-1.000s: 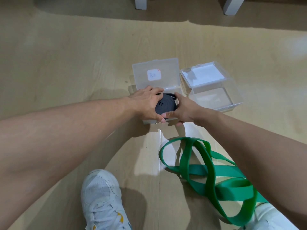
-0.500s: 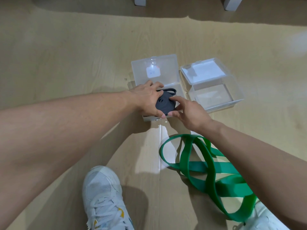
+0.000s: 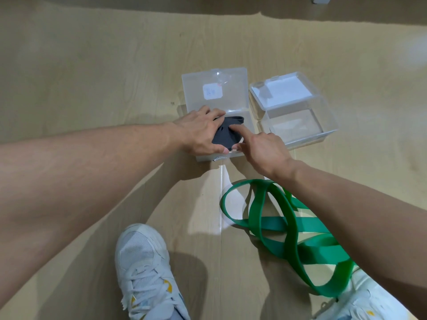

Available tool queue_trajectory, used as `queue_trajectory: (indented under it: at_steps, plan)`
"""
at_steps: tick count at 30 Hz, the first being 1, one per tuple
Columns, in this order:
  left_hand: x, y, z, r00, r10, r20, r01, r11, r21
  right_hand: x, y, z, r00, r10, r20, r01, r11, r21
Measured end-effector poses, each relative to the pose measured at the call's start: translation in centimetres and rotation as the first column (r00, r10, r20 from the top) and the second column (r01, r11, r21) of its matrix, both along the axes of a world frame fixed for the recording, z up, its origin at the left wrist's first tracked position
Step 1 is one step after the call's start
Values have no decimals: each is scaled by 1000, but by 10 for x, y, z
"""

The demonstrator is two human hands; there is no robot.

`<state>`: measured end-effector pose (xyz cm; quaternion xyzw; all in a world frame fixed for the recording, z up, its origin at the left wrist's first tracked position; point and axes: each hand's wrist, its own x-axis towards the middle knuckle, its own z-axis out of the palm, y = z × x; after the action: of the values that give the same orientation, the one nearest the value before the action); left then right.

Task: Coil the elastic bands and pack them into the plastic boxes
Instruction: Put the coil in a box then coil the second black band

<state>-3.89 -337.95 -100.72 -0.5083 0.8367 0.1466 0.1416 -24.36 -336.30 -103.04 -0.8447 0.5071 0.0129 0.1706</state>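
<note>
Since a second ago the right hand [image 3: 261,148] has let go of the coiled dark grey elastic band [image 3: 225,136] and now presses it with an extended forefinger, thumb alongside. One left hand [image 3: 203,132] curls round the coil, holding it inside the left of two clear plastic boxes [image 3: 215,88] on the wooden floor [image 3: 92,77]; the second clear box [image 3: 295,116] stands open just beside. One loose green elastic band [image 3: 277,225] lies nearer, between two white sneakers [image 3: 147,273].

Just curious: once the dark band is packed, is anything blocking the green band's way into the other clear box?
Nothing visible. The green band lies loose on the floor, and the right-hand box stands open with bare floor between them.
</note>
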Motion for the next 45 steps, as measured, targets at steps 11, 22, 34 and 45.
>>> queue_trajectory:
  at_steps: [11,22,34,45]
  plan:
    - [12,9,-15,999,-36,-32,35,999,-33,11,-14,11,955,-270,123,232,937,260]
    - [10,-2,-16,996,33,-81,-20,987,159,28,-22,20,977,-211,-30,212,951,226]
    - [14,9,-20,973,101,-207,-86,993,83,30,-17,32,974,-210,-79,220,965,141]
    - [6,26,-25,935,201,-291,-192,980,61,21,-6,13,997,-69,27,69,998,9]
